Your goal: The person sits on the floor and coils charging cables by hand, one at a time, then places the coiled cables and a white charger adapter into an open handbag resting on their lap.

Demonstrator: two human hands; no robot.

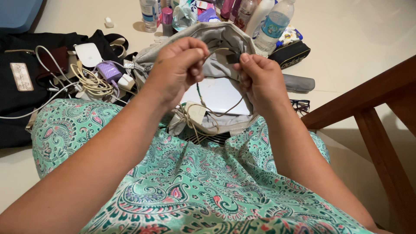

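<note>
- While both hands are raised over the lap, the left hand (180, 69) has its fingers (196, 60) pinched together on a thin beige cord (216, 51) near its end.
- At about 3 o'clock from it, close by, the right hand (260, 80) has thumb and fingers closed on the same cord, where a small dark piece (too small to tell what) sits at the fingertips.
- Between the two hands the cord arcs in a short loop; from the left hand it hangs down toward 6 o'clock to a loose beige bundle (190, 115) with a pale tag.
- Behind the hands, an open grey bag (216, 32) stands with its mouth toward the person; a flat white device (221, 95) lies inside it.
- A green paisley cloth (186, 186) covers the lap at 6 o'clock.
- At 9 o'clock from the left hand lies a black bag (17, 99) with a heap on it: a white mouse (89, 54), a purple charger (109, 71), coiled cream cable (89, 82).
- At 12 o'clock stand bottles, among them a clear water bottle (275, 24) with a blue label.
- At 3 o'clock from the right hand, on the pale floor, lie a grey case (299, 82) and dark glasses (301, 105); a wooden chair frame (372, 130) rises beyond.
</note>
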